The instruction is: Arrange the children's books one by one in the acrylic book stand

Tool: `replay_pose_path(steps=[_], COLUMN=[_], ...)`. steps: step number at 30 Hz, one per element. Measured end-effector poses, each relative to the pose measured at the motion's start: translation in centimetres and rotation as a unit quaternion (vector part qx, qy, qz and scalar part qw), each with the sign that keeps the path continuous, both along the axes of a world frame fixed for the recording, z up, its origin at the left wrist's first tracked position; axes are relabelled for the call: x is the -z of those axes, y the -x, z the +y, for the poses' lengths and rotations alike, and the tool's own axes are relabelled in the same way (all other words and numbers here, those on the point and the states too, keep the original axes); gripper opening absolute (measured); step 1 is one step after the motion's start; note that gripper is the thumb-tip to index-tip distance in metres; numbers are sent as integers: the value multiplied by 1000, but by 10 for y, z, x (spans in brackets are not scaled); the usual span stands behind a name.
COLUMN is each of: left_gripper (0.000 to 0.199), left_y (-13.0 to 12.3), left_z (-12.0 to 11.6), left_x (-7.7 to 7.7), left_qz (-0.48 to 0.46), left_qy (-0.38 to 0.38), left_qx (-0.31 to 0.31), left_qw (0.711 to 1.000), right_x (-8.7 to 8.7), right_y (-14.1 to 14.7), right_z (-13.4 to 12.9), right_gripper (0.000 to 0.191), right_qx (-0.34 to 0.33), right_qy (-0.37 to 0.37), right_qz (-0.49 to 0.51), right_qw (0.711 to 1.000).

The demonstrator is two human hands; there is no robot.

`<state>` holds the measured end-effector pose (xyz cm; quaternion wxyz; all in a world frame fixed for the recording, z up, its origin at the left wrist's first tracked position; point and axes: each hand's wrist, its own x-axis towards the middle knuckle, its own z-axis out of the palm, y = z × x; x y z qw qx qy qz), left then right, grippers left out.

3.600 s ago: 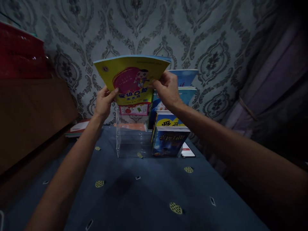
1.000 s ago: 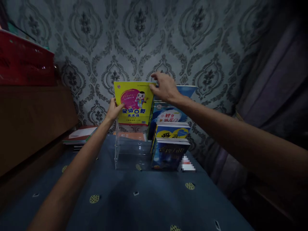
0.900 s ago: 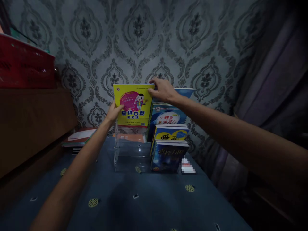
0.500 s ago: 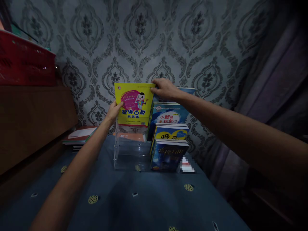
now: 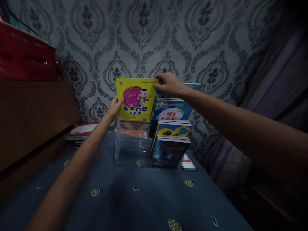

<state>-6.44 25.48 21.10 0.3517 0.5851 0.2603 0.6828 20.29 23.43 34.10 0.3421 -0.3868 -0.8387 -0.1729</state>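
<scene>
A yellow book [image 5: 136,101] with a pink circle and a cartoon child stands upright in the back left of a clear stepped rack [image 5: 130,147]. My left hand [image 5: 115,107] grips its left edge, thumb on the cover. At its top right corner, my right hand [image 5: 168,84] pinches the book between thumb and fingers. Right beside it, the rack's other half holds a light blue book [image 5: 172,110], a blue and yellow book [image 5: 174,129] and, in front, a dark blue book [image 5: 170,152]. Another blue book shows behind my right wrist.
The rack stands on a blue patterned cloth [image 5: 115,199] against a papered wall. Further left are a stack of books [image 5: 83,131], a brown cabinet [image 5: 36,118] and a red box [image 5: 26,54]. Dark curtains [image 5: 271,106] hang at the right.
The view has shifted slightly, so the rack and books appear a little higher and further right. Both hands keep their hold on the yellow book.
</scene>
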Motion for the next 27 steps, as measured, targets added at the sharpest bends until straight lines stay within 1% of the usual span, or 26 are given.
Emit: replay_pose_path(steps=[2,5,8,10,12,15,17,21,24,27], left_gripper=[38,32,28,29,31,33,34,34,31,29], left_y=[-1,-5,-7,-7,-6,-7,-9,-14,-14,-11], left_z=[5,13,21,24,25,27,29,34,34,31], left_x=[0,0,0,1,2,3,2,1,1,1], left_qz=[-9,-24,-36,-37,-37,-50,-67,-89,-89,-81], left_qy=[4,1,-16,-21,-20,-11,-4,5,6,8], left_qx=[-9,-48,-76,-70,-52,-34,-42,-63,-27,22], left_qw=[1000,999,996,997,998,998,997,994,996,996], right_x=[1,6,14,20,25,28,27,26,25,26], right_y=[0,1,5,9,15,20,20,15,11,9], right_z=[2,4,-5,-17,-29,-35,-28,-3,8,8], right_gripper=[23,27,36,38,34,28,27,28,30,27], right_qx=[0,7,15,10,9,27,34,30,31,18], right_qy=[-6,-19,-56,-88,-108,-126,-133,-133,-127,-138], right_qz=[4,31,41,15,-31,-89,-97,-76,-60,-54], right_qw=[1000,999,997,996,994,988,986,988,990,989])
